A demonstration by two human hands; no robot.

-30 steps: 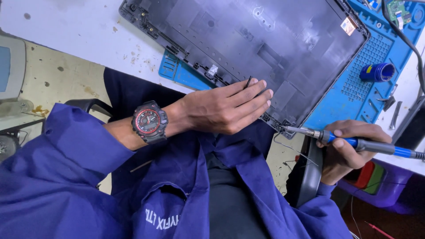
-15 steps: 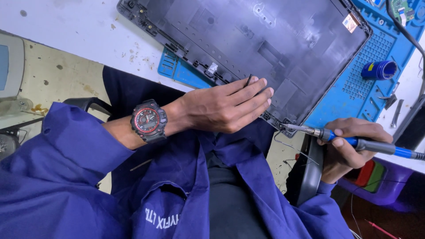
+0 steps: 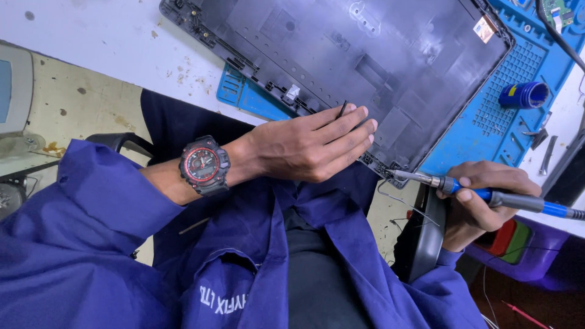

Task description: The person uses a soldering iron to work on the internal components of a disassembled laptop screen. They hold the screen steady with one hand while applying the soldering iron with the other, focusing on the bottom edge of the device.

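A black laptop shell (image 3: pixel 365 55) lies open side up on a blue work mat (image 3: pixel 481 122) at the table's near edge. My left hand (image 3: pixel 311 146), with a red and black watch on the wrist, rests on the shell's near rim and pinches a small thin black piece between the fingertips. My right hand (image 3: pixel 481 201) grips a blue-handled soldering iron (image 3: pixel 487 195). Its metal tip touches the shell's near right corner.
A blue cup-shaped part (image 3: pixel 523 95) and small metal tools (image 3: pixel 539 137) lie on the mat at the right. The white tabletop (image 3: pixel 91 42) runs to the left. Below the table are my blue jacket, a chair arm and a purple bin (image 3: pixel 518 250).
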